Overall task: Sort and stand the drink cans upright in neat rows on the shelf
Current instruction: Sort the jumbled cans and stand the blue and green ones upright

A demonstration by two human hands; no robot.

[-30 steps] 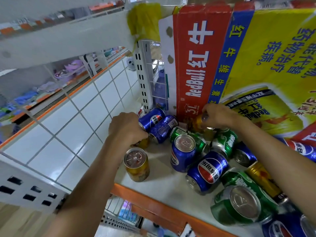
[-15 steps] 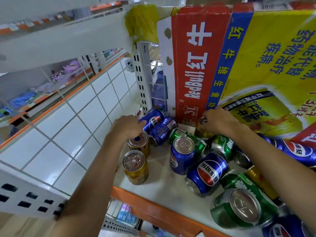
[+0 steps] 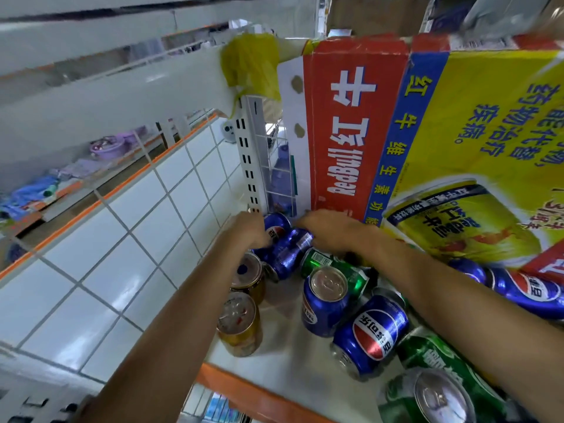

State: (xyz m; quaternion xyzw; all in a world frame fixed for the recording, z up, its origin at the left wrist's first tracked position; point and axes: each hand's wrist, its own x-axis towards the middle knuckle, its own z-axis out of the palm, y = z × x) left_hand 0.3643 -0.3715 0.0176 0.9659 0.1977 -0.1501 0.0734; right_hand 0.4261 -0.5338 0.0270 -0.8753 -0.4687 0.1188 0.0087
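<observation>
Two gold cans stand upright at the shelf's left edge, the nearer gold can (image 3: 239, 325) in front of the rear gold can (image 3: 247, 274). Behind them two blue Pepsi cans lie on their sides. My left hand (image 3: 251, 230) curls against the rear blue can (image 3: 277, 228). My right hand (image 3: 331, 232) lies palm-down over the end of the nearer lying blue can (image 3: 285, 253); its fingers are blurred. One blue can (image 3: 325, 300) stands upright mid-shelf. A Pepsi can (image 3: 372, 332) and a green can (image 3: 334, 265) lie beside it.
A big Red Bull carton (image 3: 351, 132) stands at the back of the white shelf (image 3: 290, 370). More green cans (image 3: 427, 395) and a Pepsi can (image 3: 531, 290) lie at the right. A slotted white post (image 3: 248, 157) and a tiled wall (image 3: 128, 239) close off the left.
My left hand let go of the second gold can, now upright behind the first, and moved back to the blue cans. My right hand slid left from the gold can by the carton.
</observation>
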